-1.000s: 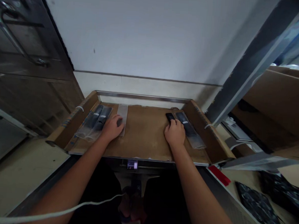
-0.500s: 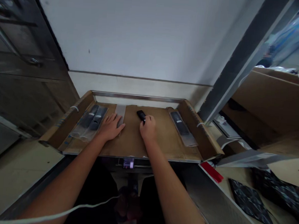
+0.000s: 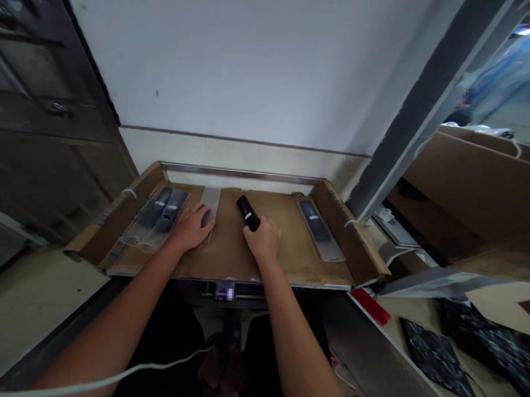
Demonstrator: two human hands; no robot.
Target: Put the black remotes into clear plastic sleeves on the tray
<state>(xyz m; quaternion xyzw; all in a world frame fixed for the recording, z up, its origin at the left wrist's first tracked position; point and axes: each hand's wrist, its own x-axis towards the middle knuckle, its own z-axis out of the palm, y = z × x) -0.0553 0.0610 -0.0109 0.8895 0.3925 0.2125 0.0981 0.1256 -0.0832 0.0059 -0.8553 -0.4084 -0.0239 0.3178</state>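
Observation:
My right hand (image 3: 263,237) is closed around the lower end of a slim black handheld device (image 3: 247,212), shaped like a remote control, with a small white label facing up. The far end of the device points up and left over the cardboard. Fingers apart, my left hand (image 3: 193,227) rests on a flat frosted plastic sleeve (image 3: 210,199). Just left of that hand lie two bagged black devices (image 3: 169,212) in clear sleeves. Another bagged black device (image 3: 316,222) lies at the right side of the tray.
The cardboard-lined tray (image 3: 225,262) has raised cardboard sides and a metal back rail (image 3: 244,174). A white wall stands behind it, a door (image 3: 37,112) at left. Cardboard boxes (image 3: 485,194) are stacked at right. A white cable (image 3: 147,365) crosses my left forearm.
The black device now shows more of its length and its white label, with my right hand lower on it. My left hand's fingers have drawn in slightly on the sleeve.

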